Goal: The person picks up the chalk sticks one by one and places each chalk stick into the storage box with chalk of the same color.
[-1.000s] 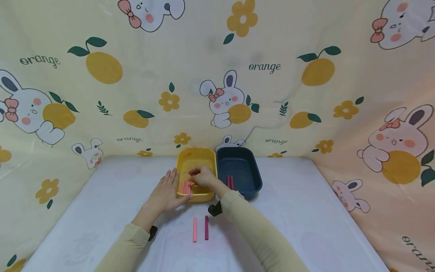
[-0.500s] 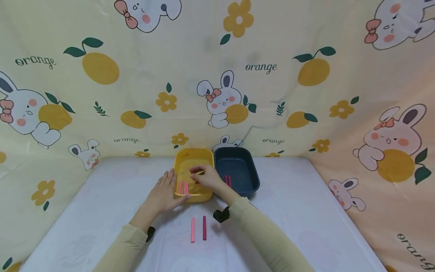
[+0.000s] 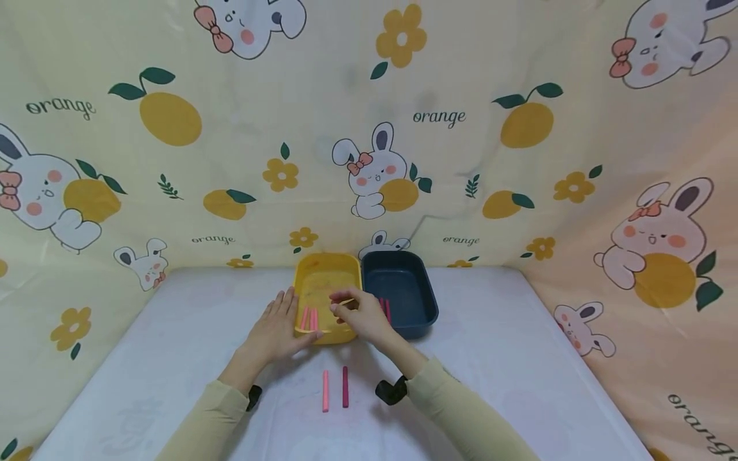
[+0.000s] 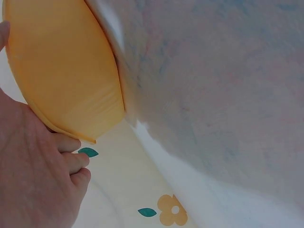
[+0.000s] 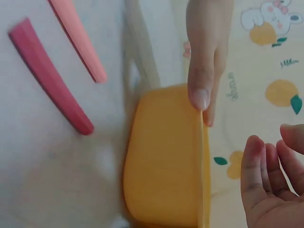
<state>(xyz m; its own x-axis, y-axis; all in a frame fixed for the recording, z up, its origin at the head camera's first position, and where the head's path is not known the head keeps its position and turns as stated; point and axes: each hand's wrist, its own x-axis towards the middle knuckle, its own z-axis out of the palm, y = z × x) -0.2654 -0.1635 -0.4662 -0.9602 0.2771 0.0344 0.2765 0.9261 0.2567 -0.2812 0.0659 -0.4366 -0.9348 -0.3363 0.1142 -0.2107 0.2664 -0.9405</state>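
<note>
My left hand (image 3: 277, 330) rests with straight fingers along the left side of a yellow plastic tray (image 3: 327, 259), its thumb over the near rim. Several pale pink crayon-like sticks (image 3: 314, 318) lie in the tray's near left part. Above the tray's right side is my right hand (image 3: 363, 314), fingers loosely bent; in the right wrist view its fingers (image 5: 254, 175) are apart from the thumb with nothing between them. A pink stick (image 3: 325, 391) and a dark red stick (image 3: 345, 387) lie side by side on the table in front.
A dark blue tray (image 3: 400, 288) stands against the yellow one on its right, with dark red sticks (image 3: 388, 312) inside, partly hidden by my right hand. White cloth covers the table (image 3: 496, 371). A printed curtain (image 3: 259, 128) hangs behind.
My right hand has drawn back from the sticks in the yellow tray, shifting right and towards me, and its fingers have spread. My left hand stays on the tray. The view has shifted slightly.
</note>
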